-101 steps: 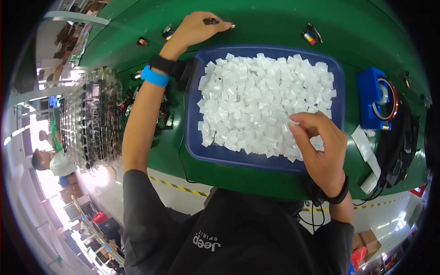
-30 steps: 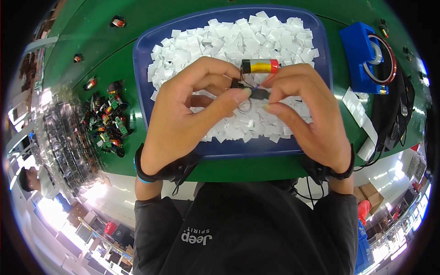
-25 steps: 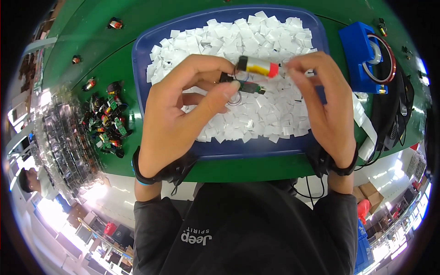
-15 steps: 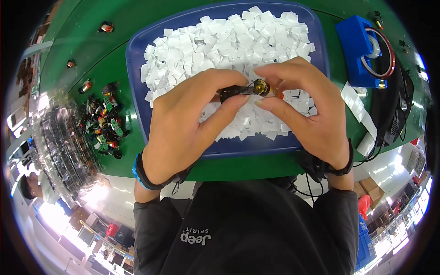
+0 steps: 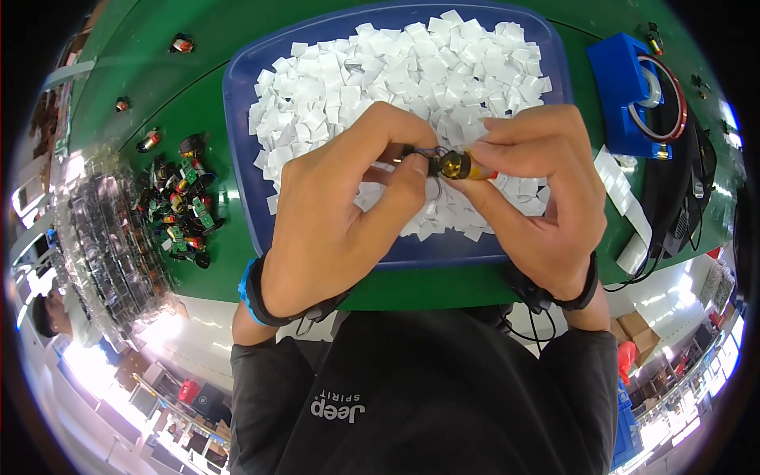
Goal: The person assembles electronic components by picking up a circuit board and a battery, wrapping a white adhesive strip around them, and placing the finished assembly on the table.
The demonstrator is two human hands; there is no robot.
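Note:
Above a blue tray [image 5: 244, 182] of small white paper-like squares [image 5: 412, 63], my two hands hold a small wired assembly between them. The assembly has a short cylinder [image 5: 454, 165] with a shiny yellow-gold end and a red bit at its other end. My right hand [image 5: 550, 182] pinches this cylinder between thumb and fingers. Close against it on the left, a small black part [image 5: 412, 152] with thin dark wires is gripped by thumb and fingers of my left hand [image 5: 336, 206]. Fingers partly hide the black part.
Left of the tray lies a heap of similar wired parts with green circuit boards [image 5: 202, 210], beside stacked clear plastic packs [image 5: 111, 237]. To the right stand a blue tape dispenser [image 5: 617, 95], a white strip [image 5: 621, 190] and a black bag-like item [image 5: 681, 174].
The black part has turned in my left fingers, and its wires show more. My left hand has shifted slightly right. My right fingers have curled further round the cylinder.

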